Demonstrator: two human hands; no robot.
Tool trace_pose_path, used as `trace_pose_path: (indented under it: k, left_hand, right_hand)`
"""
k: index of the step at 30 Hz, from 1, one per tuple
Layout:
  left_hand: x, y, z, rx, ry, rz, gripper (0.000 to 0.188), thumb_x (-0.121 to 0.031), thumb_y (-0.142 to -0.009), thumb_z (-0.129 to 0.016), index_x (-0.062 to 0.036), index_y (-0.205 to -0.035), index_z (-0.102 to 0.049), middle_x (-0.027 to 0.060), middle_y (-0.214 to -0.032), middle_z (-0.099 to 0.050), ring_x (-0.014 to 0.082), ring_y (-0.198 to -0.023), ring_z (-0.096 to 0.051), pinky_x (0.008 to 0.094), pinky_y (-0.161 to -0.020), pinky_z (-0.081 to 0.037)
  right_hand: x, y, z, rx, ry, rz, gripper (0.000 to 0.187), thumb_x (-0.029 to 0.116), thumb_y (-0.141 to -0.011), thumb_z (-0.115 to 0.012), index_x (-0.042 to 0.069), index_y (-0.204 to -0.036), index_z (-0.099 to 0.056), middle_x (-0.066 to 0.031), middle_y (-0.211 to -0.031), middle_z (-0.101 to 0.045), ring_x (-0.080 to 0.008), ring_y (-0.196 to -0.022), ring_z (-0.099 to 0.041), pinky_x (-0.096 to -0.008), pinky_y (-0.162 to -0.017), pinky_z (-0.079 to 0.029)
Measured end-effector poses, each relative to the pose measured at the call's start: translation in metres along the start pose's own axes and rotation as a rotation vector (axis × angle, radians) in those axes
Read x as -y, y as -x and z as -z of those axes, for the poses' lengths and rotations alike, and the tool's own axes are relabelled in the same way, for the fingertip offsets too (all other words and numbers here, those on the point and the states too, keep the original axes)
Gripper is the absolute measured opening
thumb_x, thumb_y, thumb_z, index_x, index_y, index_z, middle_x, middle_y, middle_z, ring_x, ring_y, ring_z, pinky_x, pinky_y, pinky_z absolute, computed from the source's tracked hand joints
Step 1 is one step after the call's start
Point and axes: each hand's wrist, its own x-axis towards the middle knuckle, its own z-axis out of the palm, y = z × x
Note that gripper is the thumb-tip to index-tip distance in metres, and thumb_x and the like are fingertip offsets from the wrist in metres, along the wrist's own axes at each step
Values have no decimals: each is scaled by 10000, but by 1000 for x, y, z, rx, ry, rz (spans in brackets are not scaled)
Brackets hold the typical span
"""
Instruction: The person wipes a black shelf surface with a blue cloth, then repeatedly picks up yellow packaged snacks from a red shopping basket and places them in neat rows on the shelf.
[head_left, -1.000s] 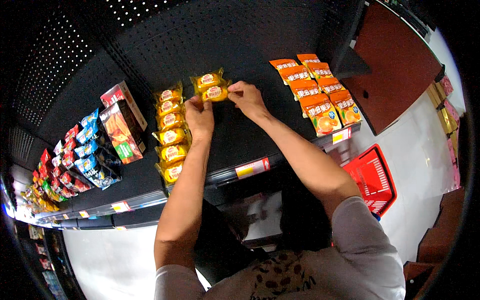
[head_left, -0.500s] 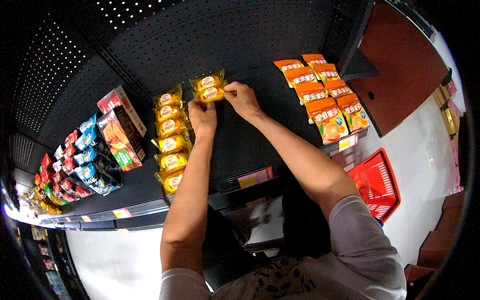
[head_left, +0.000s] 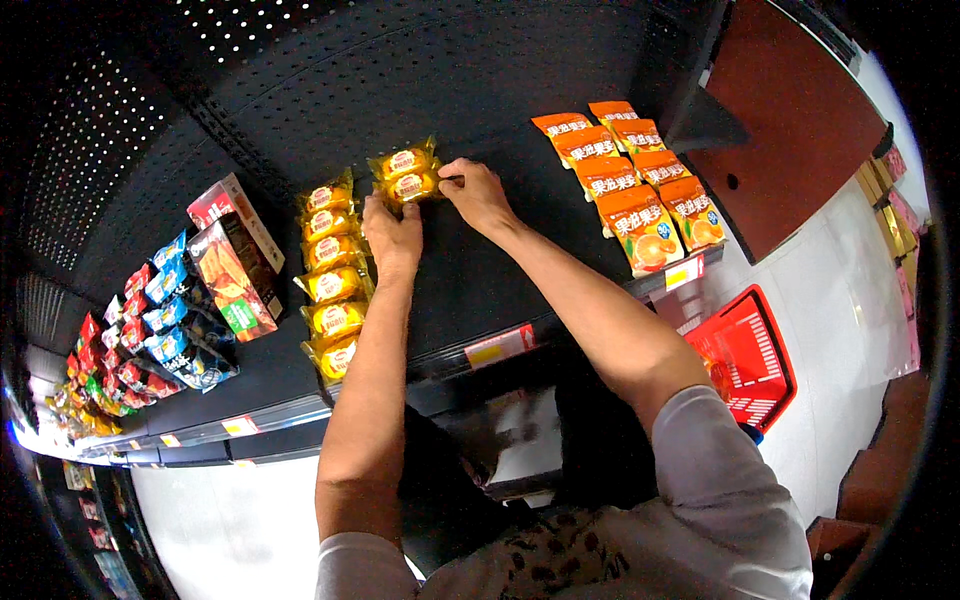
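At the back of the black shelf, two yellow-wrapped packaged cakes stand one behind the other. My right hand [head_left: 476,192] pinches the right edge of the front packaged cake [head_left: 411,186], thumb against fingertips. Bent fingers of my left hand [head_left: 394,236] close on the lower left edge of that same pack. Behind it, the rear packaged cake [head_left: 404,160] appears untouched by either hand. Just left of my left hand runs a row of several matching yellow packs [head_left: 330,285], from the back toward the front edge; my forearm passes close beside its near end.
Orange pouches [head_left: 640,230] stand in two columns on the right. Boxes [head_left: 230,280] and blue snack bags [head_left: 180,355] fill the left. Price tags line the shelf's front edge [head_left: 500,346]. A red basket [head_left: 745,360] is on the floor at right, below a brown panel [head_left: 790,130].
The whole scene has slid slightly left in the picture as the view shifted. Both hands stay at the front packaged cake, with the left fingers slightly shifted along its edge.
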Motion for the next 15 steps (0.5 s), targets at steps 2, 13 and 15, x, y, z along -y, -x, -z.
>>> trace_pose_path:
  k: [2, 13, 15]
  left_hand:
    - [-4, 3, 15, -8, -4, -86, 611, -160, -829, -693, 106, -1324, -455, 302, -1349, -482, 426, -1280, -442, 440, -1096, -338]
    - [-72, 81, 46, 398, 386, -284, 280, -106, -940, -620, 12, -1193, -600, 120, -1155, -654, 185, -1030, -622, 294, -901, -477]
    - [-84, 92, 48, 553, 446, -268, 234, -82, -956, -590, 8, -1170, -618, 94, -1138, -654, 147, -1037, -606, 277, -896, -474]
  right_hand:
    - [14, 5, 8, -10, -28, 35, 217, 127, -872, -660, 22, -1061, -671, -138, -1036, -698, -250, -925, -678, -352, -861, -520]
    - [84, 138, 186, -20, -683, 154, 211, 177, -983, -559, 16, -1083, -651, -89, -879, -696, -132, -758, -673, -257, -598, -551]
    - [55, 191, 227, -47, -541, 117, 242, 201, -1001, -529, 10, -1086, -652, -67, -811, -690, -113, -658, -646, -239, -596, -534]
